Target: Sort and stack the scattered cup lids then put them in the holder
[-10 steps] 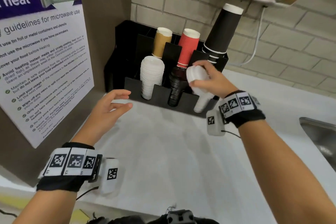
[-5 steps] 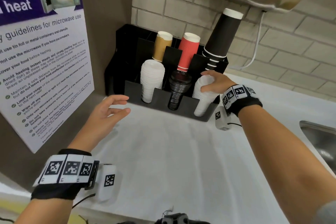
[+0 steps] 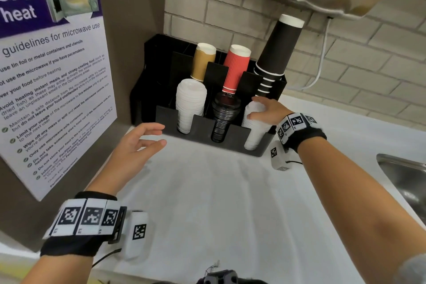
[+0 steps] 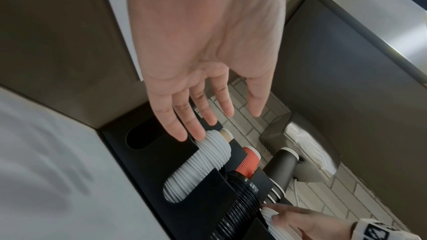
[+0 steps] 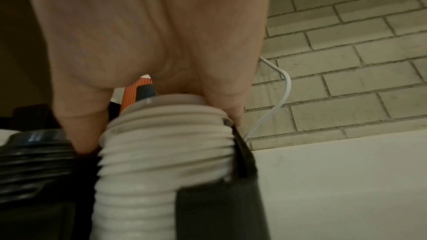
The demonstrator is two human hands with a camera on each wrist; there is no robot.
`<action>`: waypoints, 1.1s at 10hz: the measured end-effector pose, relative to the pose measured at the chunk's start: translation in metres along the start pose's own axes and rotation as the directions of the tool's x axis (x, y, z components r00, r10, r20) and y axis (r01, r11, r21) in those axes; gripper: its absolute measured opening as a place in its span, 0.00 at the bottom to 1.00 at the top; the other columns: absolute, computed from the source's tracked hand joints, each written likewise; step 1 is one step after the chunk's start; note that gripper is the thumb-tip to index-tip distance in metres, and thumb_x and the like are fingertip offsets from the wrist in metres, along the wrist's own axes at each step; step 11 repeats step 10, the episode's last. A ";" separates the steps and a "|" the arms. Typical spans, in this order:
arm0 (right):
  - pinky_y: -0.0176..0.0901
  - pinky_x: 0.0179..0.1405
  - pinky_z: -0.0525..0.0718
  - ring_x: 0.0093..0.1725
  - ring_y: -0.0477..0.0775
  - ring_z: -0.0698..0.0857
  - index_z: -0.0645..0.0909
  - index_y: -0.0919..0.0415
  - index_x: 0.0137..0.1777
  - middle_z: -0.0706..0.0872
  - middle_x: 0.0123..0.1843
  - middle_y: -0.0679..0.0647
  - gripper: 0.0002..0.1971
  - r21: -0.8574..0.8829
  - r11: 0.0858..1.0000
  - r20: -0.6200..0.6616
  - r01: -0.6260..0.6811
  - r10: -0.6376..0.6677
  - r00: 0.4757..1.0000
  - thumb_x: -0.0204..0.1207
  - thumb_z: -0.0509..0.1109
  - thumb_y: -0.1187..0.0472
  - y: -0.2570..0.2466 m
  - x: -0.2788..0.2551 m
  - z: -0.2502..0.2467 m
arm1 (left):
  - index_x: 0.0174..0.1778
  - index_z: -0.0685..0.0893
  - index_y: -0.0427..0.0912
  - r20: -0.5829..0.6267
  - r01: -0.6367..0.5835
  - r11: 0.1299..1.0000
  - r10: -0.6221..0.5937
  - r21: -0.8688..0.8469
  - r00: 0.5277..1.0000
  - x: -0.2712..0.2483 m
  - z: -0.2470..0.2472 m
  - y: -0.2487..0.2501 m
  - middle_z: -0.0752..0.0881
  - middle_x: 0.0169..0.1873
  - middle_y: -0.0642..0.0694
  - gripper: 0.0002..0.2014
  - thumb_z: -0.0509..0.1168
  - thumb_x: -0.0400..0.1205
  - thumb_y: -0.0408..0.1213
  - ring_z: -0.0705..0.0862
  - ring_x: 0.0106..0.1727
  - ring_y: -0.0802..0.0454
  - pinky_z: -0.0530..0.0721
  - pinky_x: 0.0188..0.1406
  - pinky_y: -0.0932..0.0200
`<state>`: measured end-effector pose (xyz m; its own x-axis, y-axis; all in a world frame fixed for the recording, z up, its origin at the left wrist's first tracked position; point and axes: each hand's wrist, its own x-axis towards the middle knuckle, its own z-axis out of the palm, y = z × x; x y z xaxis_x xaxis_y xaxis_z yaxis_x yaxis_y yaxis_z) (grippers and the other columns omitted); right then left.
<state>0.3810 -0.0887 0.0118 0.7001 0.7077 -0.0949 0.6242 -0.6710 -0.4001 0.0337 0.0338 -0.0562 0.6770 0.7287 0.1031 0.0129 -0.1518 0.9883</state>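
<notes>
Over white counter [image 3: 207, 191], left hand [image 3: 136, 143] spread; right hand [image 3: 267, 110] grips white lid stack [image 3: 255, 131].

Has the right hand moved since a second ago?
Yes. The right hand has come down from level with the red cup's base, pressing its white lid stack into the holder's right slot.

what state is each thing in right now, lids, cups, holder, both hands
right white lid stack: seated in the holder's right front slot, right hand gripping its top
left white lid stack: seated in left slot
black lid stack: seated in middle slot
holder: upright on counter
black cups: stacked, leaning
left hand: open, empty
</notes>
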 end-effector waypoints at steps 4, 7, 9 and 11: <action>0.57 0.81 0.48 0.85 0.62 0.48 0.51 0.54 0.85 0.51 0.86 0.60 0.27 -0.341 0.939 -0.206 0.053 -0.129 0.970 0.88 0.47 0.49 -0.003 -0.027 0.042 | 0.56 0.84 0.64 0.043 -0.019 1.000 0.019 0.002 0.999 0.008 0.019 -0.005 0.85 0.56 0.60 0.14 0.71 0.81 0.38 0.85 0.52 0.56 0.83 0.61 0.44; 0.65 0.80 0.41 0.85 0.56 0.44 0.53 0.47 0.85 0.51 0.87 0.53 0.30 -0.296 0.955 -0.251 0.013 -0.091 0.964 0.85 0.53 0.41 -0.003 -0.024 0.044 | 0.56 0.83 0.56 0.134 -0.095 0.995 0.097 -0.023 0.986 0.014 0.035 0.013 0.85 0.57 0.50 0.13 0.70 0.81 0.33 0.85 0.49 0.61 0.83 0.52 0.61; 0.73 0.76 0.51 0.83 0.59 0.51 0.63 0.44 0.81 0.58 0.84 0.53 0.29 -0.137 0.980 -0.414 0.142 -0.187 0.891 0.80 0.65 0.47 -0.040 -0.079 0.028 | 0.56 0.83 0.56 0.221 -0.142 0.990 0.138 0.004 0.966 0.013 0.033 0.031 0.85 0.56 0.50 0.13 0.69 0.82 0.32 0.85 0.52 0.55 0.82 0.57 0.57; 0.59 0.72 0.66 0.74 0.54 0.66 0.76 0.48 0.71 0.72 0.73 0.52 0.21 0.081 0.949 -0.477 0.305 -0.232 0.848 0.77 0.71 0.55 -0.043 -0.136 0.034 | 0.55 0.86 0.59 0.329 -0.145 0.989 0.144 -0.021 0.933 -0.014 0.022 0.025 0.88 0.54 0.53 0.11 0.72 0.80 0.38 0.85 0.52 0.56 0.81 0.55 0.62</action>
